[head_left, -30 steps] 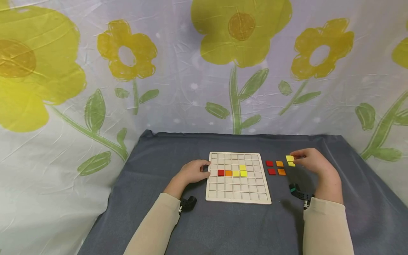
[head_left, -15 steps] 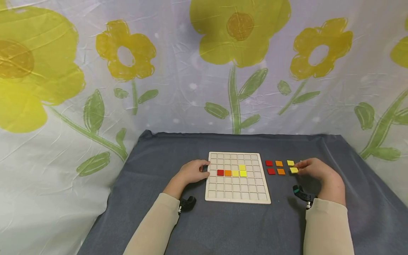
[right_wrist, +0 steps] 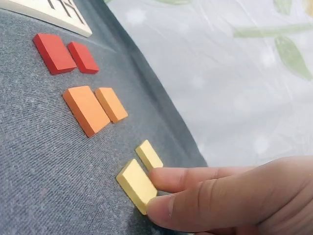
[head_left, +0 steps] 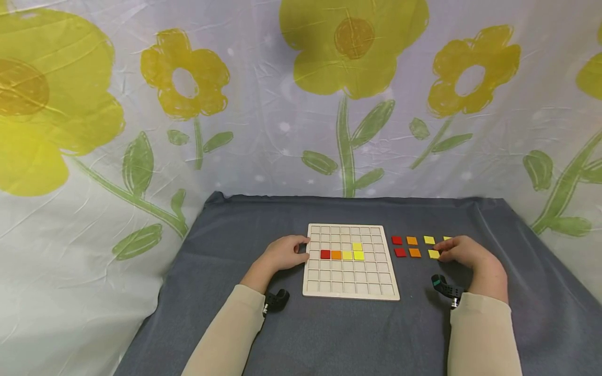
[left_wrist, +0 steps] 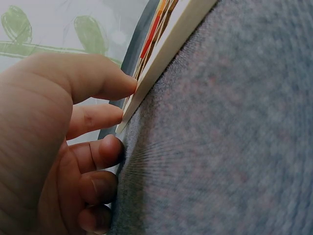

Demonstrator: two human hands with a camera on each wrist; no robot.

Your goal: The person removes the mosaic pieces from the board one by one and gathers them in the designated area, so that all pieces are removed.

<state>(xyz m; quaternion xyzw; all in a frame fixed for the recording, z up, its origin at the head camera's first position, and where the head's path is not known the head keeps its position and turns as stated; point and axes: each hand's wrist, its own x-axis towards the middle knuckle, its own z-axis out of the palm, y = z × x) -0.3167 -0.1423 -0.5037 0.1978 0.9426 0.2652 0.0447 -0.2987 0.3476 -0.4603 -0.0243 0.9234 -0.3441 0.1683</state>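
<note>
A pale wooden grid board [head_left: 350,282] lies on the cloth. Set in its cells are a red tile [head_left: 325,255], an orange tile [head_left: 336,255] and several yellow tiles. My left hand [head_left: 286,253] touches the board's left edge with its thumb and index fingertips; the other fingers hang loosely bent in the left wrist view. Right of the board, my right hand [head_left: 470,256] pinches the near yellow tile [right_wrist: 137,186] between thumb and index finger, low at the cloth. Behind it sits another yellow tile [right_wrist: 149,154]. A further yellow tile [head_left: 447,238] is partly hidden by the hand.
Two red tiles [head_left: 400,253] and two orange tiles [head_left: 414,253] lie in pairs between the board and my right hand. Dark grey cloth [head_left: 348,339] covers the table. A flower-printed curtain [head_left: 263,146] hangs behind and at the sides.
The right hand has moved slightly right and nearer, bringing a yellow tile to the front row. The far yellow tile now shows apart from it. The left hand and board stay put.
</note>
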